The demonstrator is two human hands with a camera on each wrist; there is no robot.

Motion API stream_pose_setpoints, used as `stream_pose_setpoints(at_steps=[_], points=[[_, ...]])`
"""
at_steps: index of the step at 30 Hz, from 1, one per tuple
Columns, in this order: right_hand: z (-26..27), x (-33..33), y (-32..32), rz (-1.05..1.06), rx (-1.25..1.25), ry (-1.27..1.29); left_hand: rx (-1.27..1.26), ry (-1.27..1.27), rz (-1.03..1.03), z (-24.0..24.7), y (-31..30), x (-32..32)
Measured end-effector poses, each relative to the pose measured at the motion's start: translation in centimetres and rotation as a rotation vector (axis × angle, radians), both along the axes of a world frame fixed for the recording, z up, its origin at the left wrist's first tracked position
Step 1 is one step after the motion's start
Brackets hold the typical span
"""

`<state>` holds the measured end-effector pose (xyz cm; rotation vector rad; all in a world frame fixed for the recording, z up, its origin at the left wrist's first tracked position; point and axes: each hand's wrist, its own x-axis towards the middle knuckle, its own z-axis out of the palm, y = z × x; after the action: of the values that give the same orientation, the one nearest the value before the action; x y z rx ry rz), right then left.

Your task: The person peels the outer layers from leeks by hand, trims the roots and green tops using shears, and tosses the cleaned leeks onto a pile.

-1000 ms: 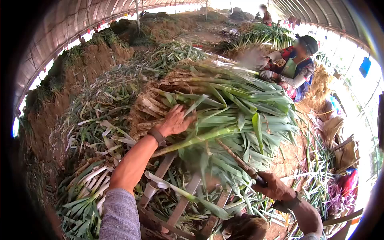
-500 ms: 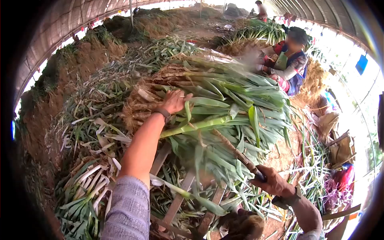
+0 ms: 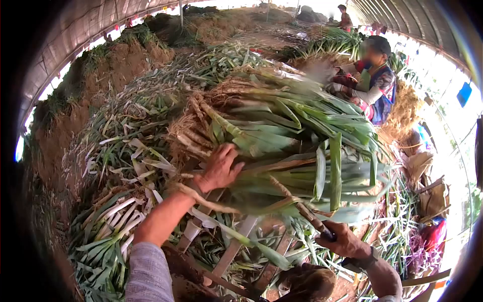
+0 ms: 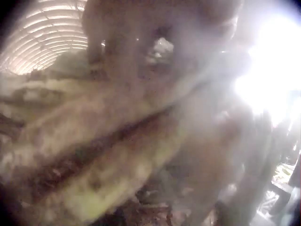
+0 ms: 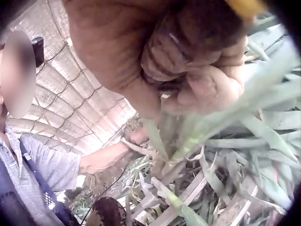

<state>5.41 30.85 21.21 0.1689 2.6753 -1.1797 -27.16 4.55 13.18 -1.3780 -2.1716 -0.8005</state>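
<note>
Leeks with long green leaves and pale, root-fringed ends [image 3: 307,116] were heaped beyond a brown wooden slatted rack [image 3: 227,257], their roots pointed left and their leaves spread right. Left of the rack, a loose clump of white-stalked, green-leaved leeks [image 3: 113,221] was laid.

At the rack's far side, stalks near the root ends were touched by the left hand [image 3: 220,168], its fingers bent over them; whether any stalk was pinched could not be told, as the left wrist view was blurred. The forearm near the wrist was crossed by a thin, pale tan strand [image 3: 214,204]. It could be snagged by that strand if the arm were pulled back quickly, and neighbouring leeks could then be dragged loose.

Toward the rack's right, a long, thin brown tool with a dark handle [image 3: 308,212] was gripped in the right hand [image 3: 344,239], the fingers wrapped round the handle. Its tip was pointed into the leaves, toward the left hand. Leaves could be torn, or that hand struck, if the tool were swept left. Drooping leaves [image 3: 335,171] could be caught too, since they were hung so close to the tool.
</note>
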Motion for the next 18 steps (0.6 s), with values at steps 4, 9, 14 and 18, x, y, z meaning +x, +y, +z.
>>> stream_pose_setpoints(at_steps=[4, 9, 14, 18], points=[[-0.4, 0.0, -0.3, 0.079, -0.07, 0.076, -0.279, -0.26, -0.017, 3.2, -1.3, -5.6], [2.2, 0.7, -0.4, 0.135, -0.108, -0.077, -0.149, -0.157, 0.155, 5.7, -0.1, -12.7], [6.0, 0.3, 0.2, -0.089, -0.021, -0.022, -0.463, -0.306, 0.225, 4.1, 5.5, -15.1], [8.1, -2.7, 2.2, -0.053, 0.312, 0.027, -0.595, -0.502, 0.257, 4.0, 8.0, -14.7]])
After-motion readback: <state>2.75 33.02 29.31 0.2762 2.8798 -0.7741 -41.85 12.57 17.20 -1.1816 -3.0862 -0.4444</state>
